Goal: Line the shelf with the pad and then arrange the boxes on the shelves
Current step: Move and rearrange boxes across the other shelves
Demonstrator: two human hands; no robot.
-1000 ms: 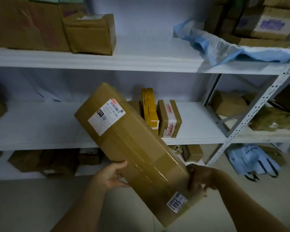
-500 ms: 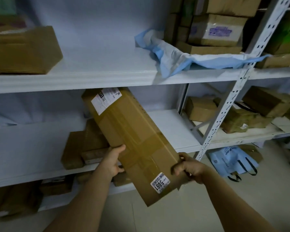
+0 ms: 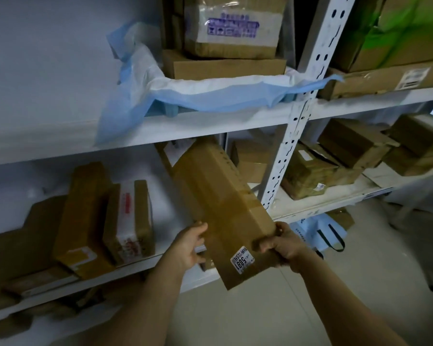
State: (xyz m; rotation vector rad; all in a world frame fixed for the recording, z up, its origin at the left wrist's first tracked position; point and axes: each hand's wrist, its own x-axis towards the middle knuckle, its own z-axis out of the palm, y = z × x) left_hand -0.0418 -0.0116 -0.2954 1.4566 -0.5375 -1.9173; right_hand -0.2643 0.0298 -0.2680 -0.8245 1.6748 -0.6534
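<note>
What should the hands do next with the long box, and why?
Probably slide the long box forward and lay it down on the middle shelf. The left hand and right hand grip its near end, its far end is tucked under the upper shelf, and bare shelf shows between the red-printed box and the white post.

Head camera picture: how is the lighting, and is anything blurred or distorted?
Head view: dim, bluish light; the long box is sharp enough to read its sticker; the white upright leans from wide-angle distortion; lower-left boxes lie in shadow.
</note>
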